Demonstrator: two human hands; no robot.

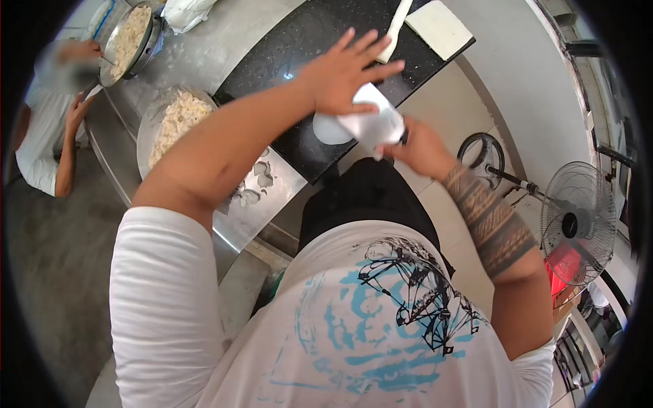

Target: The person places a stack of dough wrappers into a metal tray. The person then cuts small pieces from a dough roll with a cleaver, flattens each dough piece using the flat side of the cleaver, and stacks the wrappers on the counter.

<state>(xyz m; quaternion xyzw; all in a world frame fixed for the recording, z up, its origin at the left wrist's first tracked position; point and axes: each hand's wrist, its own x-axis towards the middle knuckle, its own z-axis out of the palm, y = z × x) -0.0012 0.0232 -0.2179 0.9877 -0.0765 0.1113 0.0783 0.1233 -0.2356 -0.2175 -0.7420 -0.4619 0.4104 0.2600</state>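
Note:
My right hand [423, 148] grips the dark handle of a cleaver [373, 121] with a wide, shiny blade, slightly blurred. My left hand [345, 76] is spread over the far end of the blade, fingers stretched out and thumb along its face. Under the near side of the blade, a thin round white wrapper [329, 130] lies on the black stone board [272, 78], partly covered by the blade.
A white-handled tool [396, 32] and a flat white slab [441, 30] lie at the board's far end. Left stands a bowl of chunky filling [178, 126], beside grey scraps [262, 175]. Another person [47, 143] works at a pan [130, 44]. A fan [578, 223] stands right.

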